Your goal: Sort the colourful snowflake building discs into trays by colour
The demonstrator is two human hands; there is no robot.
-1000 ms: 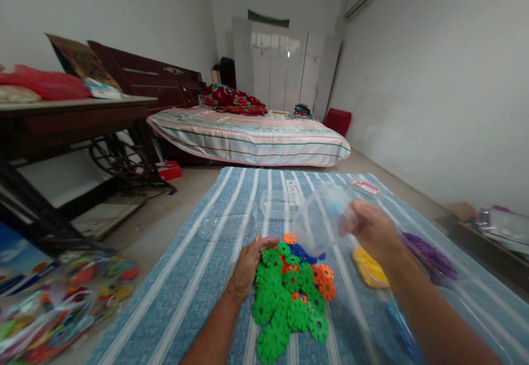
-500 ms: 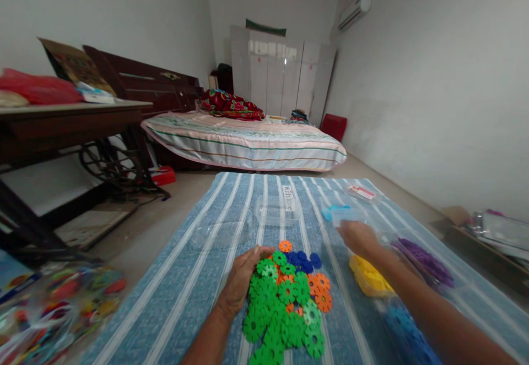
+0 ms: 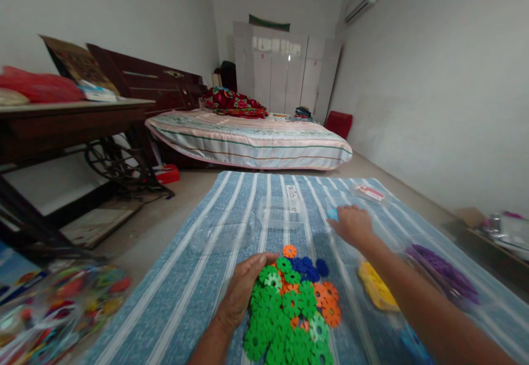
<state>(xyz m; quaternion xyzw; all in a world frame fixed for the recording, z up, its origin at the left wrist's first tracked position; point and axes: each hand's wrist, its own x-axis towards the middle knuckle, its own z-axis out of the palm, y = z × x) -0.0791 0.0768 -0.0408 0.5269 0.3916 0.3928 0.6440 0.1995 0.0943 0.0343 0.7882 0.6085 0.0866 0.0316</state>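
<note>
**Green discs [image 3: 273, 307] lie by the left hand [image 3: 246, 285], while the right hand [image 3: 352, 225] is busy farther off**

The green discs make a loose heap toward the near side of the counter [image 3: 173, 304], which is covered with a striped cloth [image 3: 243, 189]; the near edge itself is out of view. Orange discs [image 3: 330, 305] are mixed in and stand out on the right of the heap, and dark blue discs [image 3: 303, 267] lie at its far side.

The left hand is unclenched, a little cupped, and its side rests against the left flank of the heap. The right hand is bent over a light blue thing [image 3: 333, 214], between the heap and the far right corner of the counter (its fingers hide most of it, so I cannot tell if they grasp it or only touch it).

In my judgement, the step in hand is the handling of this light blue thing, with the left hand as a guard for the heap. The next move would call for a clean release there, and for care with the right forearm [image 3: 421, 299], which passes above the yellow pieces [image 3: 372, 285] near the right edge. To take the green discs would need fingers slipped under, because they overlap flatly.
</note>
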